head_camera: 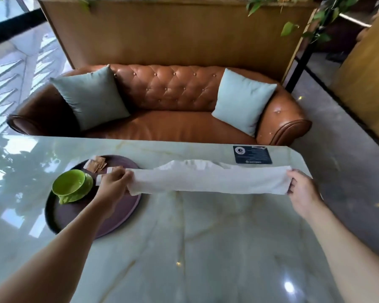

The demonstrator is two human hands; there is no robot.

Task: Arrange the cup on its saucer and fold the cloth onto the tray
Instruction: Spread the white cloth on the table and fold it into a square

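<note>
I see left hand [115, 182] and right hand [302, 189] each pinching one end of white cloth [208, 180], stretched as folded band above tabletop [206, 248], far right part. Left end over right rim of round tray [59, 217] near left edge. Green cup [71, 184] on tray; saucer under it not clear. Brown packets [97, 164] at tray's far rim.

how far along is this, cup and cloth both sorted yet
Done, it seems: the green cup sits on the tray, apparently on its saucer, which is mostly hidden. In hand: the left hand and right hand grip the ends of the cloth, stretched as a folded strip above the table. Left: finish folding and lay it on the tray.
</note>
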